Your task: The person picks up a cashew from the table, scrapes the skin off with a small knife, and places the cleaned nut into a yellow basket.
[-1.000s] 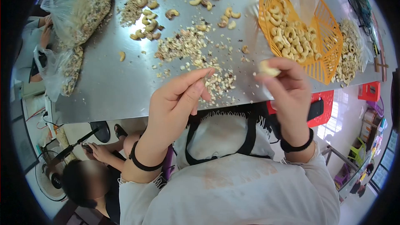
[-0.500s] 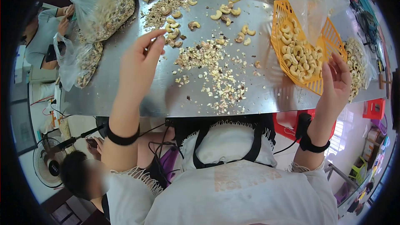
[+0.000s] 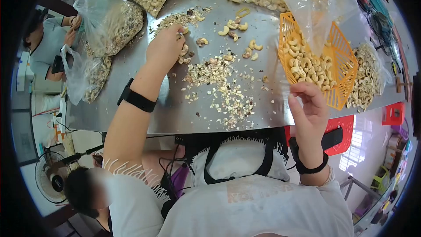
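- Left hand (image 3: pixel 165 46): reaching to the small heap of cashews (image 3: pixel 184 52) toward the far left of the desk (image 3: pixel 131 101). The fingers are bunching down onto the nuts, and whether one is already pinched cannot be told.
- Right hand (image 3: pixel 309 105): hovering over the near edge, just beside the orange basket (image 3: pixel 346 77). The fingers are loosely curled and half open, holding nothing visible.
- Cashews: likely handling as light, hard, brittle and slightly slippery. Pinching one across its curved middle, thumb against forefinger, is looking safest.
- Broken bits (image 3: pixel 228 92): lying mid-desk.
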Motion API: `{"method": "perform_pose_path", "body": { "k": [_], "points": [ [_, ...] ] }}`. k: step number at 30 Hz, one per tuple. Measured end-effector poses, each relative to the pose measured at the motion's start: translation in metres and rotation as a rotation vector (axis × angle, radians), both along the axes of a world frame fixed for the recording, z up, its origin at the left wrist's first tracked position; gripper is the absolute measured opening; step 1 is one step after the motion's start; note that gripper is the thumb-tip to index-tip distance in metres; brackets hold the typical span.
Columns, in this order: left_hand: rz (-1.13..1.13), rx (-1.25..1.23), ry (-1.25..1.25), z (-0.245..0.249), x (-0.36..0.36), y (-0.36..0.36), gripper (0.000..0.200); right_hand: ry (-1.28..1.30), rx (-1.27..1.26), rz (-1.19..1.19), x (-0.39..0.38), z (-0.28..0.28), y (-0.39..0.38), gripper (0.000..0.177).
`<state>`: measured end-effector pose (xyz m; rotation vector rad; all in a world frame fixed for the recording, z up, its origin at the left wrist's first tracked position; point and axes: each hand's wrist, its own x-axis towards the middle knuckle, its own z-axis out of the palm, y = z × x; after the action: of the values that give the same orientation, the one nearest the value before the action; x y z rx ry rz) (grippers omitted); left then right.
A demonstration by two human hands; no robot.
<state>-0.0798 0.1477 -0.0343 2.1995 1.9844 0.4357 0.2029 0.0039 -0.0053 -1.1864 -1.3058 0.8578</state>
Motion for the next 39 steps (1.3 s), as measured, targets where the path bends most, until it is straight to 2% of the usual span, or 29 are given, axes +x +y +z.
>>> {"method": "perform_pose_path", "body": {
  "k": [5,7,8,10,12,14,16,17,18,22,24,25,26,28,30,32,33,34,35,39],
  "points": [
    [0.005,0.048,0.004,-0.002,-0.002,-0.001,0.024,0.013,-0.017,0.053,-0.007,-0.006,-0.002,0.018],
    [0.018,0.090,-0.168,0.002,0.001,-0.004,0.020,0.035,-0.039,0.102,-0.011,-0.008,-0.004,0.017],
    [0.011,0.091,-0.167,0.006,0.004,-0.007,0.020,0.036,-0.038,0.096,-0.012,-0.009,-0.003,0.017],
    [-0.007,0.010,-0.363,0.023,0.019,-0.019,0.019,-0.013,-0.084,0.125,-0.012,-0.010,-0.004,0.014],
    [-0.087,0.034,-0.414,0.034,0.034,-0.027,0.018,-0.012,-0.061,0.076,-0.014,-0.012,-0.003,0.013],
    [-0.127,-0.088,-0.644,0.052,0.054,-0.034,0.016,0.000,-0.025,0.095,-0.010,-0.012,-0.002,0.014],
    [-0.189,-0.149,-0.712,0.075,0.081,-0.037,0.014,-0.129,0.008,0.079,-0.002,-0.004,-0.003,0.014],
    [-0.193,-0.204,-0.759,0.086,0.094,-0.038,0.013,-0.072,0.001,0.074,-0.001,-0.007,-0.004,0.013],
    [-0.241,-0.217,-0.770,0.095,0.109,-0.039,0.013,-0.088,0.003,0.027,0.002,-0.004,-0.007,0.013],
    [-0.440,-0.351,-0.807,0.123,0.172,-0.050,0.013,0.059,-0.046,0.079,0.014,-0.005,-0.018,0.012],
    [-0.564,-0.443,-0.646,0.133,0.201,-0.053,0.013,0.097,-0.046,0.077,0.021,-0.008,-0.024,0.012],
    [-0.645,-0.381,-0.745,0.124,0.216,-0.054,0.013,0.106,-0.070,0.090,0.026,-0.007,-0.026,0.012],
    [-0.667,-0.379,-0.743,0.122,0.230,-0.054,0.013,0.118,-0.095,0.105,0.030,-0.007,-0.029,0.012],
    [-0.927,-0.193,-0.519,0.124,0.259,-0.048,0.015,0.101,-0.084,0.081,0.036,-0.009,-0.033,0.013],
    [-0.937,-0.146,-0.452,0.127,0.292,-0.042,0.018,0.135,-0.167,0.124,0.040,-0.009,-0.037,0.013],
    [-0.910,-0.291,-0.562,0.132,0.322,-0.032,0.019,0.127,-0.133,0.106,0.044,-0.009,-0.039,0.013],
    [-0.915,-0.291,-0.555,0.134,0.334,-0.027,0.019,0.133,-0.152,0.107,0.046,-0.008,-0.040,0.012],
    [-0.893,-0.231,-0.669,0.136,0.345,-0.023,0.020,0.140,-0.172,0.108,0.047,-0.007,-0.040,0.012],
    [-0.867,-0.169,-0.785,0.136,0.350,-0.021,0.020,0.145,-0.170,0.107,0.048,-0.008,-0.041,0.012],
    [-0.813,-0.115,-0.721,0.151,0.324,-0.024,0.019,0.123,-0.147,0.090,0.050,-0.013,-0.041,0.012]
  ]
}}
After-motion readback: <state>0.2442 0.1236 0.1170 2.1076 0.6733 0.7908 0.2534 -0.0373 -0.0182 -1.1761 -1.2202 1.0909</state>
